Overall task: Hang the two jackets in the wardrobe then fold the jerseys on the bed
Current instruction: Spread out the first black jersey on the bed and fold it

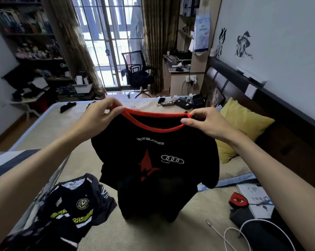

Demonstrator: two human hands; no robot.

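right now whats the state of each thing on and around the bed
black jersey with red collar: held up by the collar, hem touching the bed
left hand: pinches the collar's left end
right hand: pinches the collar's right end
black and yellow jersey: lying unfolded, crumpled on the bed
yellow pillow: leaning at the headboard
white cable: loose, looped on the bed
office chair: unoccupied by the window

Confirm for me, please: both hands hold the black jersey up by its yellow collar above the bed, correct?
Not quite: the head view shows the collar is red, not yellow. The rest stands: the left hand and right hand pinch it, holding the black jersey up above the bed.
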